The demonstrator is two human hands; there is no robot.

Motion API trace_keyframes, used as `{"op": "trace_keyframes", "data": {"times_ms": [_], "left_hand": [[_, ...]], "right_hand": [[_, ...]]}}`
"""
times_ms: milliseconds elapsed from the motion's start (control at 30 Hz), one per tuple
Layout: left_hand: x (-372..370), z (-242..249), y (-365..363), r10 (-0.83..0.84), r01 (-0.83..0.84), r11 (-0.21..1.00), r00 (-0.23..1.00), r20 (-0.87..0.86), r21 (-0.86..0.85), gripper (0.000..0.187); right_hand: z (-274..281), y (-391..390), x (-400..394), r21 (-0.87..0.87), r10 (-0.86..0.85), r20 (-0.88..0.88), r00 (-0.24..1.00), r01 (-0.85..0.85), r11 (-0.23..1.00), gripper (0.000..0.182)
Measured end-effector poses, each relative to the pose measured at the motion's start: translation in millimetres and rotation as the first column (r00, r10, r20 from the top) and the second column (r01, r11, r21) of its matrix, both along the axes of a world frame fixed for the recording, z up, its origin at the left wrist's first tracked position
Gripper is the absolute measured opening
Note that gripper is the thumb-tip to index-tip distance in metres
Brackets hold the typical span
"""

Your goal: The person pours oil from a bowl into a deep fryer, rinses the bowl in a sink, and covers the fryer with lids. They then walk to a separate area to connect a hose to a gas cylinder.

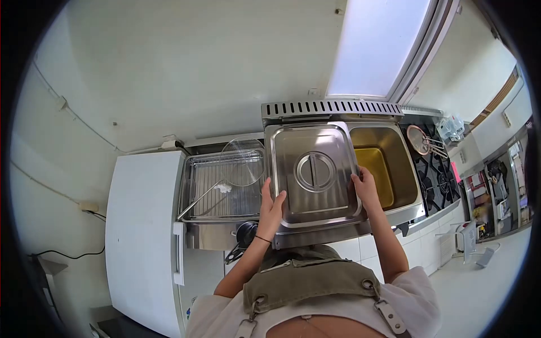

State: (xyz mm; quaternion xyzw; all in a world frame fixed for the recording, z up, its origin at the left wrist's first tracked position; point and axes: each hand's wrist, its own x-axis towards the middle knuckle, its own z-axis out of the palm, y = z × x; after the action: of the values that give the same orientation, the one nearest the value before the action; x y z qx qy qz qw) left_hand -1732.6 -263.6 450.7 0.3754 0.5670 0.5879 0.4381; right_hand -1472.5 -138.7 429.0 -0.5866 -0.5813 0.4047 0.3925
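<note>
A rectangular stainless-steel lid [293, 204] with a round recessed handle [315, 171] lies over the left side of the fryer, hiding what is under it. My left hand [271, 209] holds the lid's left edge near the front corner, thumb on the top side. On the opposite edge, my right hand [365, 186] grips the lid with its fingers partly hidden. Just right of the lid, an uncovered fryer well [406, 169] contains yellow oil [372, 169].
A wire skimmer [243, 169] and a crumpled white scrap [224, 187] lie on the draining rack [205, 197] at left. A white fridge or freezer [141, 225] stands beside it. Right of the fryer is a gas stove [434, 180] with small strainers [418, 139].
</note>
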Motion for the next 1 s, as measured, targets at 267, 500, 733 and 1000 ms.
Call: {"op": "trace_keyframes", "data": {"times_ms": [267,500,733,1000], "left_hand": [[4.9,-1.6,-0.8,-0.024,0.024,1.000,1.000,-0.016,0.011,0.062],[3.1,-12.6,0.0,-0.040,0.040,0.999,0.999,0.013,-0.006,0.061],[-5.1,-4.8,-0.9,-0.038,0.047,0.998,0.985,0.171,-0.048,0.054],[12.5,55.1,-14.5,-0.141,0.121,0.986,0.974,0.179,0.117,0.052]], "right_hand": [[15.8,-1.7,-6.2,0.203,-0.056,0.393,0.918,-0.028,0.979,0.029],[7.7,-6.5,-4.8,0.220,-0.096,0.369,0.924,0.013,0.975,0.033],[10.0,-13.0,-8.3,0.213,-0.132,0.266,0.955,0.075,0.974,0.032],[34.3,-19.0,25.4,0.196,-0.081,0.025,0.996,0.074,0.978,0.032]]}}
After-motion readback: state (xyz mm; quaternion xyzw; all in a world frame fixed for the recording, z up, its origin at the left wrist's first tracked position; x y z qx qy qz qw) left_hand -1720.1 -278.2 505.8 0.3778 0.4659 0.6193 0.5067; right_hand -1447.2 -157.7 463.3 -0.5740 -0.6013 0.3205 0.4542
